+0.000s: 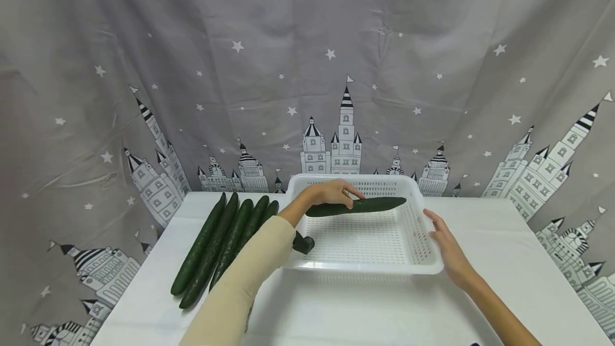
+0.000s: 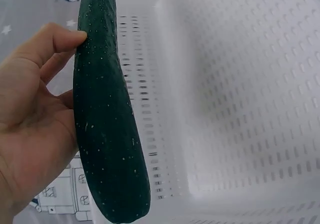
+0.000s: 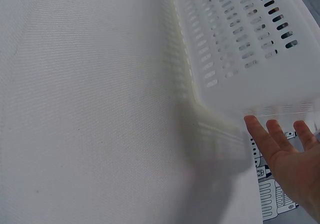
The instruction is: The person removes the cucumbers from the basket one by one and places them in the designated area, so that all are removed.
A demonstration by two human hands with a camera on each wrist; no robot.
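A long dark green cucumber lies level above the white perforated basket, pinched in my left hand. In the left wrist view the thumb presses one side of the cucumber and the other fingers go behind it. My right hand rests at the basket's right side. Its fingers are straight and spread, with the tips right at the wall. A short dark thing shows inside the basket at its left wall, partly hidden behind my left sleeve.
Several more cucumbers lie side by side left of the basket, partly covered by my left arm. Basket and cucumbers are on a white-covered table. Behind it hangs a grey curtain printed with castles and stars.
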